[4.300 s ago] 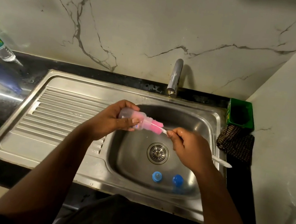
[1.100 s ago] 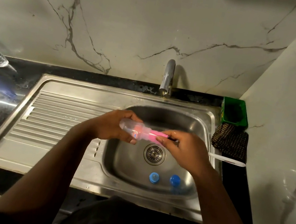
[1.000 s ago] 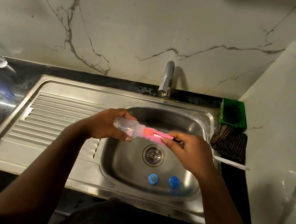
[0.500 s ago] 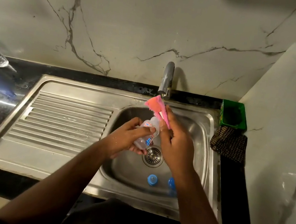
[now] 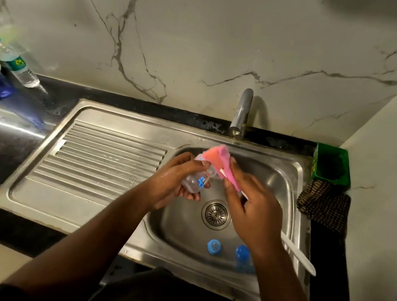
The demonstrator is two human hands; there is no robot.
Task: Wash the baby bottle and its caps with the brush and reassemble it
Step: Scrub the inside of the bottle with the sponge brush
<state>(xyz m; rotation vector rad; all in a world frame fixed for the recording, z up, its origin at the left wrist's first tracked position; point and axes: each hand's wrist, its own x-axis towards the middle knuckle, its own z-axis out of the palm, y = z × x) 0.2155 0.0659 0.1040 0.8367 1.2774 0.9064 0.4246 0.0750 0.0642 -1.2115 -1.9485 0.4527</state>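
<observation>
Over the sink basin [image 5: 287, 189], my left hand [image 5: 174, 185] grips a small clear baby bottle [image 5: 195, 181] with a blue print. My right hand [image 5: 251, 204] holds the brush; its pink sponge head [image 5: 219, 160] sticks up beside the bottle's upper end, outside the bottle, and the white handle [image 5: 297, 255] pokes out behind my wrist. Two blue caps [image 5: 214, 246] [image 5: 242, 252] lie on the basin floor near its front wall.
A chrome tap [image 5: 241, 113] stands behind the basin, with no water seen running. The ribbed drainboard [image 5: 103, 156] lies to the left. A green tub [image 5: 331, 165] and a dark cloth [image 5: 322, 207] sit at the right. Plastic bottles [image 5: 12, 63] stand on the black counter, far left.
The pink sponge head was inside the bottle a second ago and has come out. Both hands turned and moved back toward the tap; the sponge now points up.
</observation>
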